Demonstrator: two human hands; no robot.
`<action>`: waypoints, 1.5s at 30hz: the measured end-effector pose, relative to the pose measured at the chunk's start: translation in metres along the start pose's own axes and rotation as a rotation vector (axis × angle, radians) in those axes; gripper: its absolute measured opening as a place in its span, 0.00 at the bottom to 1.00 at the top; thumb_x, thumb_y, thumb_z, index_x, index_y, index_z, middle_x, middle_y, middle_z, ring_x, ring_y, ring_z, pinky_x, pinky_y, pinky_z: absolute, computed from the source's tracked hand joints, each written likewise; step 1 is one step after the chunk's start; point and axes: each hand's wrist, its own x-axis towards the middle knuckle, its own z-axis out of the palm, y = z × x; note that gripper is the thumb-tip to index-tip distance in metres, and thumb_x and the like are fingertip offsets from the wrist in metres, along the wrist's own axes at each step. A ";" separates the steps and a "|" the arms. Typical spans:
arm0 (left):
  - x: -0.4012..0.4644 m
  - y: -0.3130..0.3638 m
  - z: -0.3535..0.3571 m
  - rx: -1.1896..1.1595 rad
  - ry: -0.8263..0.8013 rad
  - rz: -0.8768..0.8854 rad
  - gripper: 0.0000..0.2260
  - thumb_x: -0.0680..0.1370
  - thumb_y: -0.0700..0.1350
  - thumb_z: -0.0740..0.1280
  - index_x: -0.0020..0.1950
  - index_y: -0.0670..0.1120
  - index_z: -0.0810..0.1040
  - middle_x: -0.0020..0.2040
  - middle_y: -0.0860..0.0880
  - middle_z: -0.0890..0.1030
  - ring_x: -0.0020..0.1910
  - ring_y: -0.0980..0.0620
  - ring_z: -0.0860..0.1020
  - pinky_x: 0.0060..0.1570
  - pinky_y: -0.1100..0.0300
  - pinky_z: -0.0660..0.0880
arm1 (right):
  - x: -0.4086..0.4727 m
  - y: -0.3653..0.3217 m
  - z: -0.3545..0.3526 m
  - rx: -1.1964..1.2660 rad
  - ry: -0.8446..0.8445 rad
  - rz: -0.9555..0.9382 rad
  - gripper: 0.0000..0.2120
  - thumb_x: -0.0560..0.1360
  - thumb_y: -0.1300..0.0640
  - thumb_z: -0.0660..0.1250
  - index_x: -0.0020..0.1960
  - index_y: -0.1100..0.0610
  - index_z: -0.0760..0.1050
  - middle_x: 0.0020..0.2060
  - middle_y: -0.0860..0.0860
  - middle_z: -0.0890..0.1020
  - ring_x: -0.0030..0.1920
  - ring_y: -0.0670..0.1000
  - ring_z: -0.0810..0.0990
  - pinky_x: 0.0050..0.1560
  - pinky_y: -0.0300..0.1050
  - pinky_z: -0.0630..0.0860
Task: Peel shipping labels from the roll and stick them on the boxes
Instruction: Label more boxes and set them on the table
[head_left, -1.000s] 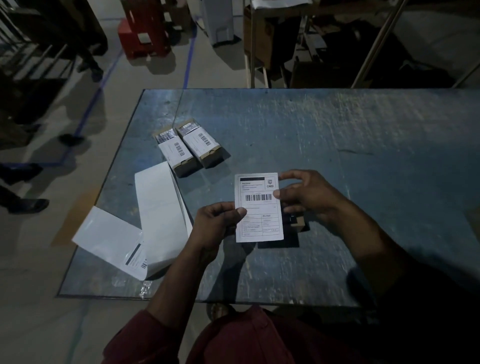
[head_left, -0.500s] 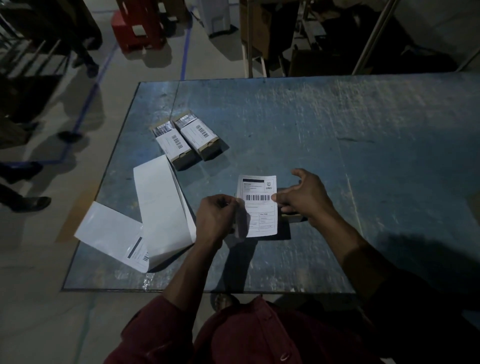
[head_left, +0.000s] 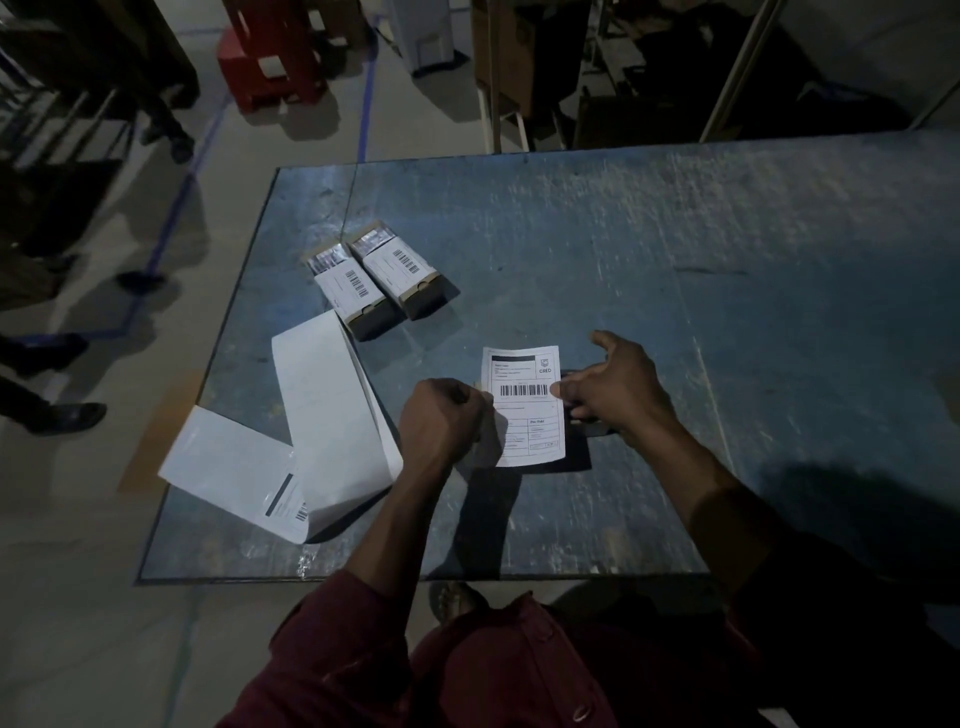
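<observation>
Shipping label (head_left: 525, 405) — white, barcode across its middle, printed face up — lies flat near the front middle of the blue table (head_left: 675, 291), over a dark shape, mostly hidden, that I cannot identify. Left hand (head_left: 441, 421) sits at the label's left edge, fingers curled into a pinch on that edge. Right hand (head_left: 613, 395) is at the label's right edge: fingertips touch it beside the barcode, thumb raised and spread wide; whether the fingers also hold the thing under the label, cannot tell. Left of the label, the backing strip (head_left: 332, 421) lies folded, its tail hanging past the table's front-left edge. Beyond the label, to the left — two labelled boxes (head_left: 379, 283) side by side, touching.
</observation>
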 end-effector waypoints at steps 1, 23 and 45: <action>0.000 -0.001 0.001 0.013 0.004 0.006 0.13 0.80 0.48 0.73 0.38 0.44 0.86 0.31 0.47 0.84 0.32 0.45 0.84 0.38 0.47 0.84 | 0.000 0.000 0.000 -0.013 0.008 -0.007 0.49 0.68 0.67 0.81 0.82 0.56 0.60 0.47 0.56 0.88 0.38 0.57 0.88 0.34 0.49 0.84; 0.000 -0.001 0.005 0.110 0.078 0.039 0.10 0.79 0.48 0.72 0.41 0.45 0.86 0.33 0.47 0.83 0.30 0.54 0.78 0.30 0.64 0.68 | -0.004 -0.005 0.005 -0.254 0.102 -0.102 0.49 0.68 0.59 0.83 0.81 0.55 0.61 0.57 0.54 0.87 0.56 0.53 0.85 0.48 0.38 0.69; 0.005 -0.021 -0.007 0.113 0.098 0.293 0.11 0.77 0.56 0.73 0.55 0.52 0.85 0.54 0.52 0.85 0.52 0.51 0.81 0.49 0.55 0.77 | -0.001 0.014 -0.002 -0.372 0.140 -0.439 0.18 0.71 0.53 0.81 0.58 0.52 0.81 0.43 0.45 0.87 0.47 0.49 0.84 0.48 0.45 0.79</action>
